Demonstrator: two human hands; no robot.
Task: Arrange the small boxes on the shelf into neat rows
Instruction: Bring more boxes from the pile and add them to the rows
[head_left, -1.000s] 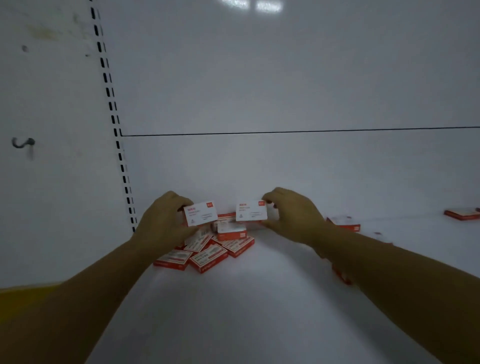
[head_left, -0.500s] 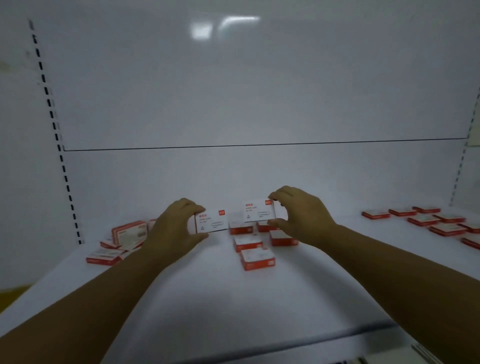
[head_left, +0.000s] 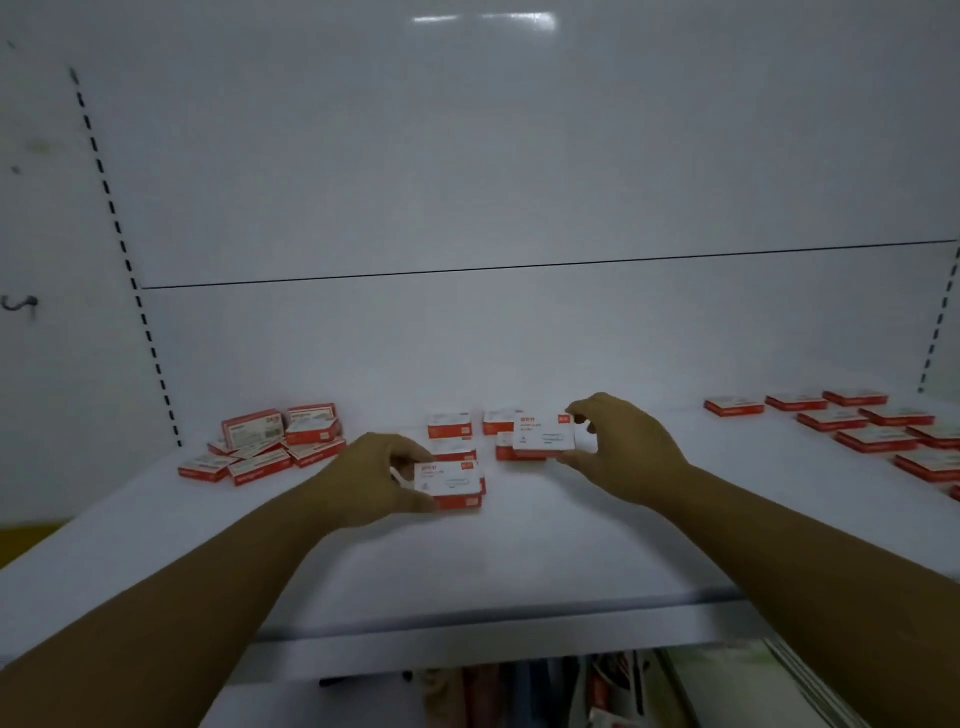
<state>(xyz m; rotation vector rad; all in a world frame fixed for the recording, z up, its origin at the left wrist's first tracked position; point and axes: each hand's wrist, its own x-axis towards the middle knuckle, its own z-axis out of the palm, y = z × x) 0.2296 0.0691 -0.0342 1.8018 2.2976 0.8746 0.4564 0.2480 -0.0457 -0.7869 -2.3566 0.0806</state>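
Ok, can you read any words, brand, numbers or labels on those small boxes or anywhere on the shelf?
Nothing is legible in this view.
left-hand box: red heading, red corner mark, grey small print; all blurred.
right-hand box: same layout; blurred.
left pile: print too small.
right rows: print too small.
shelf: no sign or label visible.

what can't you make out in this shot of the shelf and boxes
Head view only:
Print on the left box and right box: too small and blurred to read.
Whether the left box rests on the box beneath: the left hand hides the contact.
Right rows: cut off by the right edge.
Left pile: overlapping boxes hide the count.
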